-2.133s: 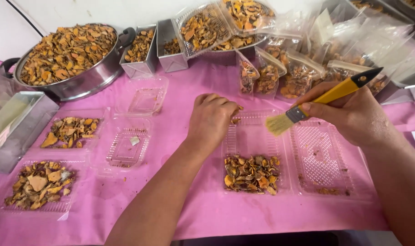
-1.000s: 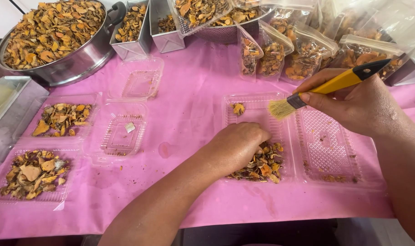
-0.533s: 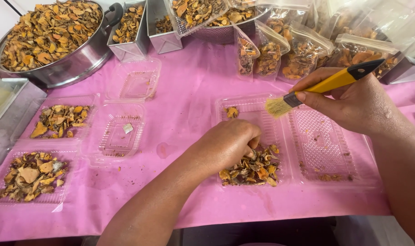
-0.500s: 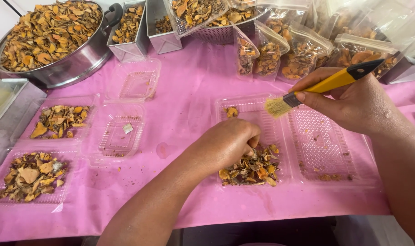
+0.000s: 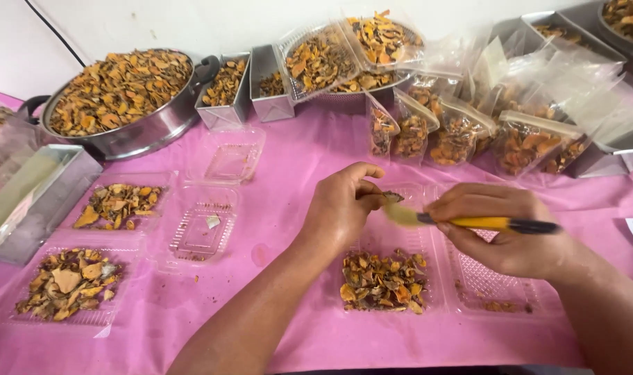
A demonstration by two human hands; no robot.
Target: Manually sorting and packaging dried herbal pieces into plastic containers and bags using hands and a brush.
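My left hand (image 5: 343, 207) pinches a small dried orange-brown slice (image 5: 393, 197) above a clear plastic clamshell tray (image 5: 438, 278). My right hand (image 5: 505, 229) grips a yellow-handled brush (image 5: 497, 223), held level, with its pale bristles against the slice. A heap of dried slices (image 5: 382, 279) lies in the near left half of that tray. The tray's right half holds only a few crumbs.
A big steel pot (image 5: 122, 104) of dried slices stands at the back left, with metal tins (image 5: 226, 90) and filled clear bags (image 5: 462, 132) along the back. Left of my arm lie open clear trays, two with slices (image 5: 119, 205) (image 5: 66, 281), on the pink cloth (image 5: 296, 160).
My left hand lifted out of the heap with one slice. My right hand swung the brush down and level until its bristles met the slice. The camera tilted upward.
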